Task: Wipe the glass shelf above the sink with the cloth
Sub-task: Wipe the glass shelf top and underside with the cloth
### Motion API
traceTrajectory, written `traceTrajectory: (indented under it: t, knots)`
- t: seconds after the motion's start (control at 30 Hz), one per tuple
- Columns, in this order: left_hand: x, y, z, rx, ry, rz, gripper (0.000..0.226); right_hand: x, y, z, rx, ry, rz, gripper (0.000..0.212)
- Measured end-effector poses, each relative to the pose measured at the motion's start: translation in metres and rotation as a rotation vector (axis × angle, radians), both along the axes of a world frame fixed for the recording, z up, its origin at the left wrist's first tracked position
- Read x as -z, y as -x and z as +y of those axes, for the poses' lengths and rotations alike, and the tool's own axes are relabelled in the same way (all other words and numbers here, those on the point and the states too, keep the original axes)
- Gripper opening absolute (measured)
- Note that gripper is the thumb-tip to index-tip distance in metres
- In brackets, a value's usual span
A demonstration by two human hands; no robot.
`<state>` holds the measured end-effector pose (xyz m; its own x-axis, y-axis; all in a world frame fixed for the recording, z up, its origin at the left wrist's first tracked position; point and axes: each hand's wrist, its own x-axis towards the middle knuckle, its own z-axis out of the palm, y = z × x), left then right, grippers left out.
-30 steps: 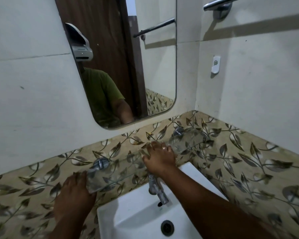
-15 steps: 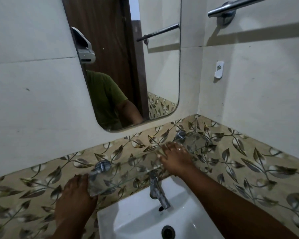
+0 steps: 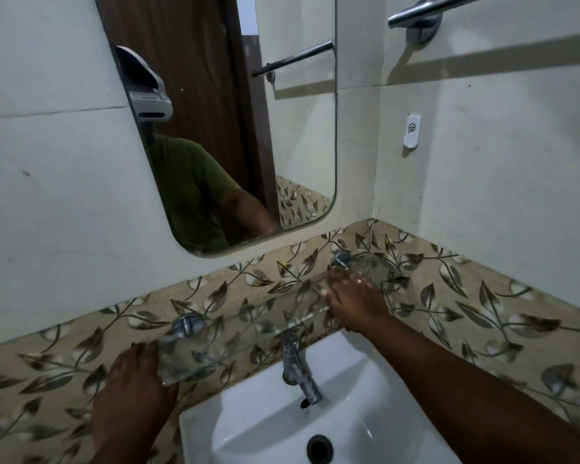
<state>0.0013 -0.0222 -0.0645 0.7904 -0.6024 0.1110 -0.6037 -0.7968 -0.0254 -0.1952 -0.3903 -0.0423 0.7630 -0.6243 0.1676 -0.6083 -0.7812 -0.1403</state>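
A clear glass shelf (image 3: 235, 343) runs along the leaf-patterned tile band above the white sink (image 3: 365, 380), held by two chrome brackets (image 3: 186, 324). My left hand (image 3: 134, 393) grips the shelf's left end. My right hand (image 3: 355, 299) lies flat on the shelf near its right bracket (image 3: 341, 259), fingers spread and pointing at the wall. No cloth shows in either hand; whether anything lies under the right palm is hidden.
A chrome tap (image 3: 297, 370) rises just under the shelf's middle. A mirror (image 3: 298, 128) hangs on the wall above and reflects a person in a green shirt. A towel rail (image 3: 426, 11) and a small white hook (image 3: 412, 130) are on the right wall.
My right hand has slid to the right along the shelf, from near its middle to the right bracket. My left hand has stayed at the left end.
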Motion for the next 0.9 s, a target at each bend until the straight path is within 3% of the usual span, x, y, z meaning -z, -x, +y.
traceTrajectory:
  t: [0.13, 0.3, 0.43, 0.57, 0.67, 0.9]
  knots:
    - [-0.007, 0.009, -0.002, -0.005, 0.019, -0.034, 0.066, -0.008, -0.036, -0.004, 0.065, -0.050, 0.000, 0.067]
    - [-0.014, 0.017, -0.006, 0.030, 0.021, -0.060, 0.062, -0.004, -0.019, -0.009, -0.087, 0.040, 0.022, 0.067]
    - [-0.021, 0.023, -0.006, 0.041, 0.034, -0.068, 0.063, 0.017, 0.017, -0.014, -0.098, 0.060, -0.075, 0.095]
    - [-0.018, 0.020, -0.005, 0.045, 0.007, -0.052, 0.064, 0.004, 0.009, -0.036, 0.114, 0.004, -0.075, 0.065]
    - [-0.012, 0.014, -0.003, 0.021, 0.008, -0.083, 0.064, -0.014, -0.018, -0.027, 0.211, -0.100, -0.024, 0.063]
    - [-0.013, 0.014, -0.005, 0.013, 0.052, -0.058, 0.072, 0.005, 0.006, -0.026, -0.047, -0.008, 0.043, 0.069]
